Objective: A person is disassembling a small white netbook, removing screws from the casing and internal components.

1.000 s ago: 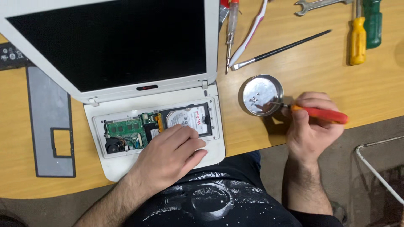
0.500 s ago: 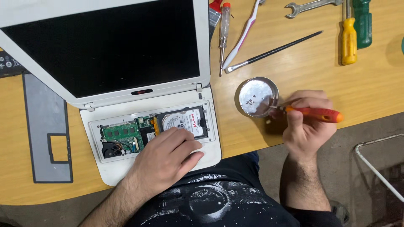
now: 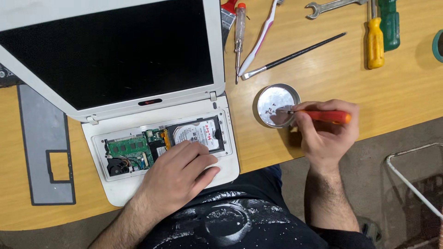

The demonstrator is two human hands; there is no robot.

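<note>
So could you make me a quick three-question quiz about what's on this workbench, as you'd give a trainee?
1. True or false: the left hand rests on the opened white laptop.
2. What does the right hand hold? A) wrench B) orange-handled screwdriver C) toothbrush
3. The screwdriver's tip sits over a small round metal ____.

Key: 1 true; 2 B; 3 dish.
</note>
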